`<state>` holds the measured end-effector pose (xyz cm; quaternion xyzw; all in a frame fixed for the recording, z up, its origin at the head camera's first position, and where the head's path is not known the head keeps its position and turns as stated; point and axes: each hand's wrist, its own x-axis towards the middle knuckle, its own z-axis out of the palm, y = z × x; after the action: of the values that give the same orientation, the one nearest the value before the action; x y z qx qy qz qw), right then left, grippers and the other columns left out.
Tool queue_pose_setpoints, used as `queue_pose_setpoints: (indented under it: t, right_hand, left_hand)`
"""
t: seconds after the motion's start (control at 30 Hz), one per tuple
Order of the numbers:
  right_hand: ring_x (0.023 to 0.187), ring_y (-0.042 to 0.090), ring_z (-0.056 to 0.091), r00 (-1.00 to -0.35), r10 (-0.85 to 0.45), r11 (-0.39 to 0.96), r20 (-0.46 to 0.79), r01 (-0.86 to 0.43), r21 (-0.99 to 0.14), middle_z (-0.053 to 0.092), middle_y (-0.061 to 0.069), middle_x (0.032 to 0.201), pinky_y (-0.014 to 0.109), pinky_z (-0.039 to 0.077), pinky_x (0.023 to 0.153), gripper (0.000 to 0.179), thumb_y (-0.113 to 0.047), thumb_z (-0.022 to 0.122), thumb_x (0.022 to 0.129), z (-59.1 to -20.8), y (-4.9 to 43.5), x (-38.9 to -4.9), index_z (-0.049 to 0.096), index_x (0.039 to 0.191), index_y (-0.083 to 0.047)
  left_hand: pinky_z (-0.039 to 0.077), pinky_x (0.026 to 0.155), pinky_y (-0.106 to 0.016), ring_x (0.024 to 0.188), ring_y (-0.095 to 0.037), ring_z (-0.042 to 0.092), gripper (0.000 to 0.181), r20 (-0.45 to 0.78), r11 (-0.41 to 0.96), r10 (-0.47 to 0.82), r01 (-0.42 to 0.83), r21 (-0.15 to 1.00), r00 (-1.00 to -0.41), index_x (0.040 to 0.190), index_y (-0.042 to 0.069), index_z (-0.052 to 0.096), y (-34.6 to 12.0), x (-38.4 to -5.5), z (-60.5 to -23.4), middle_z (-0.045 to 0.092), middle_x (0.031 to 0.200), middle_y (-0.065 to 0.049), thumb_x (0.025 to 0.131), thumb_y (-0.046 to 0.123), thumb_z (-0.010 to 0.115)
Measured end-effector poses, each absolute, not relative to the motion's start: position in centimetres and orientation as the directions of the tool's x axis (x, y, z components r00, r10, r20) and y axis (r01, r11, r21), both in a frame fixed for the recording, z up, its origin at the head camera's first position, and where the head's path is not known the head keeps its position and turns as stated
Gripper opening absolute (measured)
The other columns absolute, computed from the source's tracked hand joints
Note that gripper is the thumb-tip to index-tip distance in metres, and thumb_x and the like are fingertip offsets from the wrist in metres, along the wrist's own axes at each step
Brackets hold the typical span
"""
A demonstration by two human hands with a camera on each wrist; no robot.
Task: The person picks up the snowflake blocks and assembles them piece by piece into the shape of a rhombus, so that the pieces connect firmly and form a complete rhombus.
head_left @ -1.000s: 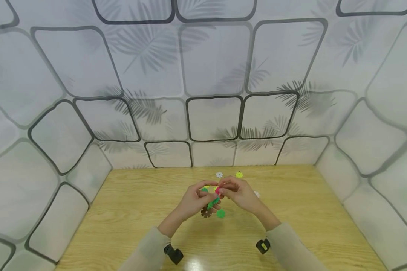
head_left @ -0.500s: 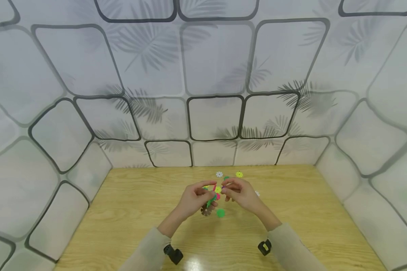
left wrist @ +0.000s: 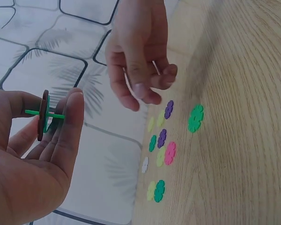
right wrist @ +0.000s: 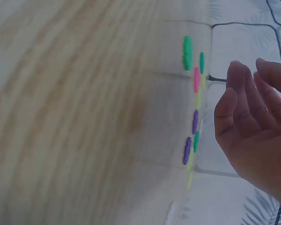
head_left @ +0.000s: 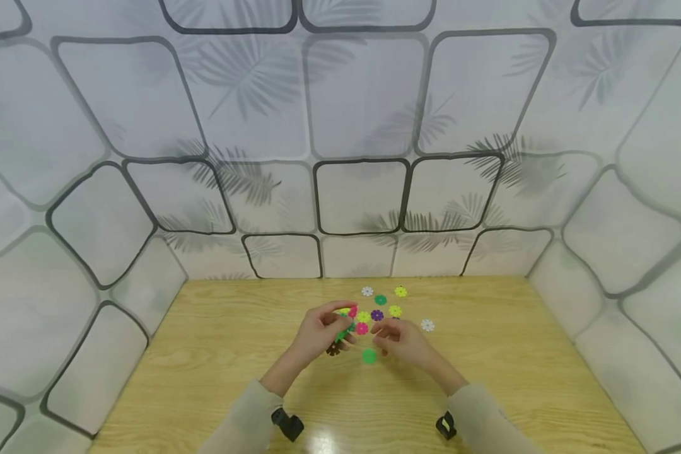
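Note:
My left hand (head_left: 316, 333) holds a small build of interlocking flower-shaped plastic discs between thumb and fingers. In the left wrist view, a brown disc (left wrist: 40, 117) and green discs (left wrist: 47, 123) show in it, joined crosswise. A bit of pink (head_left: 353, 311) shows at the fingertips in the head view; the fingers hide part of the build. My right hand (head_left: 404, 341) hovers over the table with loosely bent fingers and nothing between them. Close to it lie a bright green disc (head_left: 369, 356), a pink disc (head_left: 361, 328) and a purple disc (head_left: 377, 314).
Loose discs lie on the wooden table (head_left: 215, 353) beyond the hands: yellow (head_left: 401, 291), dark green (head_left: 380, 299) and white (head_left: 367, 291). Another white disc (head_left: 427, 325) sits to the right. Patterned fabric walls (head_left: 354, 195) close in the back and sides.
The hands have moved apart from where they met at a pink piece. My left hand shifted slightly left with the build; my right hand moved down and nearer, uncovering purple, yellow and green discs.

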<state>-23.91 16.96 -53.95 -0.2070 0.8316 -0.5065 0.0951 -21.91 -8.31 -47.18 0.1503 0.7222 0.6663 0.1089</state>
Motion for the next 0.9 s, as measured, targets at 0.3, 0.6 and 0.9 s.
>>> queue_pose_setpoints:
  t: [0.3,0.6,0.9]
  right_hand:
    - [0.092,0.010,0.065,-0.894,-0.444,0.576,0.065,-0.340,-0.744,0.075,-0.001,0.102,0.025,0.057,0.079,0.013,-0.016,0.072,0.099,-55.8,16.5,-23.6,0.075,0.111,-0.011]
    - [0.091,0.011,0.061,-0.875,-0.482,0.607,0.048,-0.373,-0.702,0.069,-0.002,0.098,0.026,0.055,0.079,0.020,-0.015,0.076,0.093,-56.6,16.2,-23.7,0.075,0.113,-0.009]
    - [0.090,0.011,0.057,-0.876,-0.482,0.655,0.028,-0.380,-0.653,0.066,-0.002,0.099,0.029,0.053,0.078,0.028,-0.019,0.078,0.092,-56.6,15.5,-23.6,0.075,0.118,-0.009]
  left_hand:
    - [0.062,0.057,-0.028,0.066,-0.014,0.075,0.038,0.035,0.098,0.340,0.072,0.993,-0.940,0.143,0.009,0.064,-8.4,-21.9,-47.2,0.076,0.094,-0.029,0.106,0.013,0.063]
    - [0.067,0.066,-0.039,0.084,-0.046,0.077,0.036,0.039,0.123,0.338,0.085,0.989,-0.940,0.139,0.001,0.065,-8.5,-22.0,-47.5,0.079,0.096,-0.023,0.105,0.013,0.064]
    - [0.066,0.064,-0.033,0.085,-0.045,0.077,0.036,0.046,0.130,0.340,0.096,0.987,-0.939,0.138,-0.001,0.066,-8.5,-21.9,-47.4,0.079,0.098,-0.021,0.105,0.014,0.064]
